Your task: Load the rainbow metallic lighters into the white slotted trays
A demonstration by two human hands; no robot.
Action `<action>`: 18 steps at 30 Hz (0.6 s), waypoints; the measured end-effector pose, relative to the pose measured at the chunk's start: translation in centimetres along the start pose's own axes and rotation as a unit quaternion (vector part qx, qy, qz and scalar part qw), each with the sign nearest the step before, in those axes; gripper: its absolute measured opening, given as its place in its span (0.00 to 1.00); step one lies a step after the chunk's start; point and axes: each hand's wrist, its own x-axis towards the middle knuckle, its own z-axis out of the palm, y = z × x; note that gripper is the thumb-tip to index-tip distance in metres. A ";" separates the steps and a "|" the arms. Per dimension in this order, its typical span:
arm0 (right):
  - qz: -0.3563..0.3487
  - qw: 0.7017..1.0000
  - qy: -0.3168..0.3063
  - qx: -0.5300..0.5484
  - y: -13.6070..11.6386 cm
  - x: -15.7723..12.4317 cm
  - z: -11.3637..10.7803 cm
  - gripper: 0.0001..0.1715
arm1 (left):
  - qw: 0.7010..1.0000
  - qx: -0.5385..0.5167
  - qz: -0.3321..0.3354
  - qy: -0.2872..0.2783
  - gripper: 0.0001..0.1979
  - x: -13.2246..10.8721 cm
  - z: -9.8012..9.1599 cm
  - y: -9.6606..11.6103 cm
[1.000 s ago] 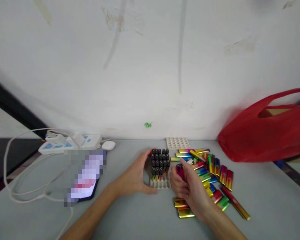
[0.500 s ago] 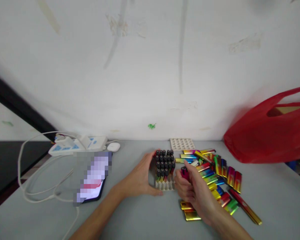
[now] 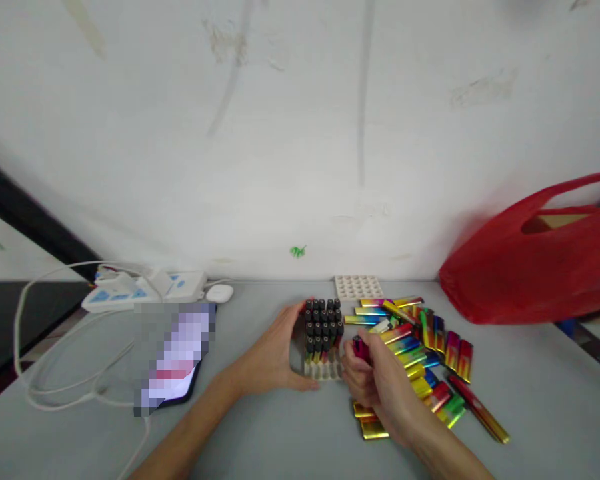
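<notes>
My left hand (image 3: 270,357) spans the left side of a pale tray (image 3: 323,372), thumb at its front corner and fingers at the back. Several black-topped lighters (image 3: 323,327) stand upright in the tray's rear rows. The front holes show bare. My right hand (image 3: 377,380) is closed around a lighter (image 3: 361,348), its dark magenta upper end poking out above the fist beside the tray's right side. The rest of that lighter is hidden by my fingers. Loose shiny lighters (image 3: 405,345) in gold, red, green and blue lie spread behind and right of this hand.
A second pale holed tray (image 3: 359,287) rests near the wall. A red bag (image 3: 535,267) stands at the right. On the left are a phone (image 3: 180,360), a power strip (image 3: 145,290), a small white case (image 3: 219,293) and looping white cables (image 3: 23,333).
The whole view has shifted slightly, so things sit a little further left in the picture. Both hands keep nearly the same pose around the tray and the lighter.
</notes>
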 end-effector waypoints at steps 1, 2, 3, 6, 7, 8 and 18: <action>-0.006 1.000 -0.002 -0.002 0.0 -0.1 0.1 0.41 | 1.000 0.001 0.001 0.000 0.72 0.0 0.0 0.0; -0.011 1.000 -0.003 -0.003 0.0 -0.2 0.2 0.40 | 1.000 0.002 0.002 -0.001 0.72 0.0 0.0 -0.1; -0.014 1.000 -0.005 -0.003 0.0 -0.2 0.3 0.40 | 1.000 0.003 0.001 -0.004 0.72 0.0 0.0 -0.1; -0.009 1.000 -0.007 -0.002 -0.1 -0.3 0.3 0.39 | 1.000 0.009 -0.004 -0.005 0.73 0.0 0.0 -0.1; -0.003 1.000 -0.008 -0.002 -0.1 -0.3 0.3 0.39 | 1.000 0.011 -0.005 -0.004 0.73 0.0 0.0 -0.1; 0.005 1.000 -0.008 -0.002 -0.1 -0.2 0.2 0.39 | 1.000 0.012 -0.004 -0.003 0.72 0.0 0.0 -0.1; 0.045 0.999 -0.006 0.002 -0.7 -0.1 0.0 0.43 | 1.000 0.014 -0.002 -0.006 0.71 0.0 -0.1 0.2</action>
